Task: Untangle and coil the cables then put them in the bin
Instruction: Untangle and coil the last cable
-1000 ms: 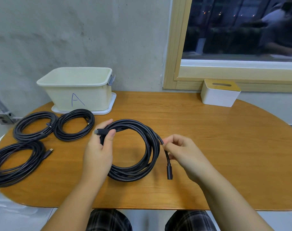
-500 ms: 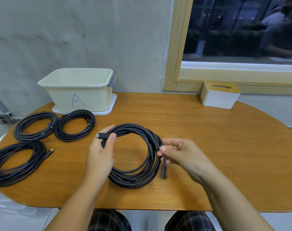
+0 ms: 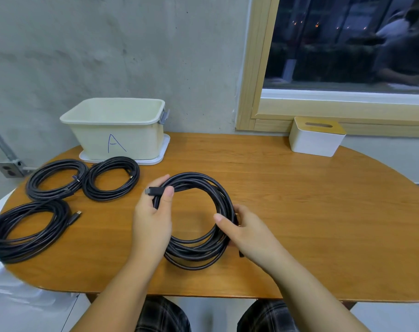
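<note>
A black coiled cable (image 3: 199, 248) lies at the middle of the wooden table (image 3: 299, 212). My left hand (image 3: 153, 224) grips the coil's left side, thumb pinning one plug end against the loops. My right hand (image 3: 246, 233) wraps around the coil's right side, and the other plug end pokes out beneath it. Three more black coils lie at the left: one (image 3: 56, 179), a second (image 3: 111, 182) beside it, and a larger one (image 3: 24, 233) at the table's left edge. The cream bin marked "A" (image 3: 117, 130) stands behind them on a white tray.
A white tissue box with a wooden lid (image 3: 316, 137) stands at the back right by the window frame. A concrete wall runs behind the table. A wall outlet (image 3: 9, 168) sits at the far left. The right half of the table is bare wood.
My right hand has moved left from the dangling plug end to close around the coil's right side, tucking that end in. My left hand kept its grip.
</note>
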A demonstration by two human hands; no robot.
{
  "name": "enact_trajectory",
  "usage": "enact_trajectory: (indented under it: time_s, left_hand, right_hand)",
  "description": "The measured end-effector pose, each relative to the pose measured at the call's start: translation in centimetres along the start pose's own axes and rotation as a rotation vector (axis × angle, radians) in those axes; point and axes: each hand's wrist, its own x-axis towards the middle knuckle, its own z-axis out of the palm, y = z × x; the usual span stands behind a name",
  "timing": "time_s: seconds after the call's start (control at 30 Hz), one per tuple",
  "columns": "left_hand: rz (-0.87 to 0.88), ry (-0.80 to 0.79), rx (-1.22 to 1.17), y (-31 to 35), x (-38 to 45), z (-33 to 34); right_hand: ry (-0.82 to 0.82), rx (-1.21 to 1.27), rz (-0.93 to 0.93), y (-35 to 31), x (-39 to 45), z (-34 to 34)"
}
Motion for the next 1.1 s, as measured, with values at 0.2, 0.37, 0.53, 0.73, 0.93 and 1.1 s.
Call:
enact_trajectory:
  time_s: [0.2, 0.37, 0.53, 0.73, 0.93, 1.1]
  left_hand:
    - [-0.089, -0.042, -0.121, -1.7, -0.1, -0.7]
    - [-0.196, -0.033, -0.184, -3.5, 0.1, -2.5]
    - [-0.437, -0.011, -0.446, -4.7, 0.2, -4.3]
    - [-0.525, -0.038, -0.464, -6.1, 0.0, -6.3]
    - [-0.567, -0.088, -0.720, -6.9, 0.8, -8.1]
    - [-0.556, -0.132, -0.755, -7.0, 2.1, -9.0]
  right_hand:
    - [-0.004, -0.024, 0.034, -0.1, 0.1, 1.1]
    - [-0.028, -0.028, 0.027, 0.2, 0.9, 2.8]
    - [-0.016, -0.016, 0.027, 0.5, 2.0, 5.1]
    - [-0.077, 0.050, 0.037, 0.3, 2.8, 7.7]
    - [-0.101, 0.017, 0.039, -0.2, 3.7, 7.4]
    - [-0.189, 0.028, 0.107, -0.1, 4.8, 7.2]
